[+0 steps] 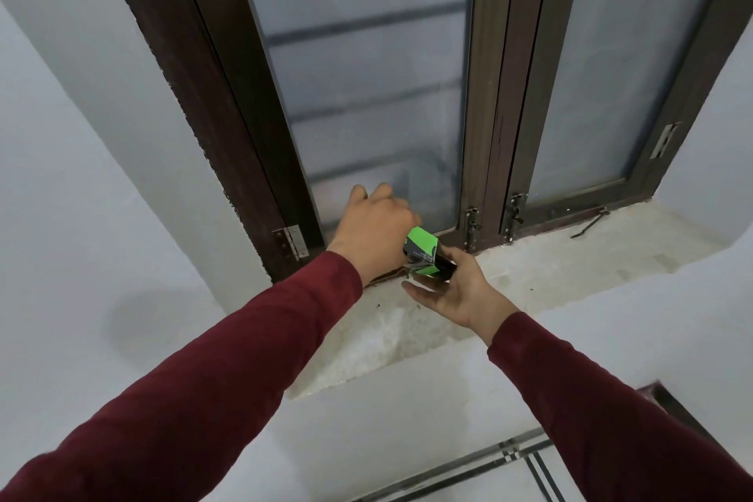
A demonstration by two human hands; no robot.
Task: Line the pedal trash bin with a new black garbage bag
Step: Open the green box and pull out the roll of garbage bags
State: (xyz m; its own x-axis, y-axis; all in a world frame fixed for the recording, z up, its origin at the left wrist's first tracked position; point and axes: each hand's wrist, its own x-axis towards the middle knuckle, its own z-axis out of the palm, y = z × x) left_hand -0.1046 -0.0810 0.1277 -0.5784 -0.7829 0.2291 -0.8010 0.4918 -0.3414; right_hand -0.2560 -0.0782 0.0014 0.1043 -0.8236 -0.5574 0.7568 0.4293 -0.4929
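A small pack of garbage bags (pixel 423 253), with a green label round a black roll, is held just above the stone window sill (pixel 550 269). My left hand (pixel 373 232) grips it from the left with curled fingers, knuckles toward the window. My right hand (pixel 456 289) lies palm up beneath the pack, its thumb against the pack's right end and its fingers stretched out under it. Both arms wear dark red sleeves. The pedal trash bin is not in view.
A brown-framed window (pixel 485 94) with frosted panes rises right behind the hands, with latches (pixel 472 226) at its lower edge and a metal stay hook (pixel 591 222) lying on the sill. White walls flank the recess. A metal rail (pixel 489 456) runs below at the lower right.
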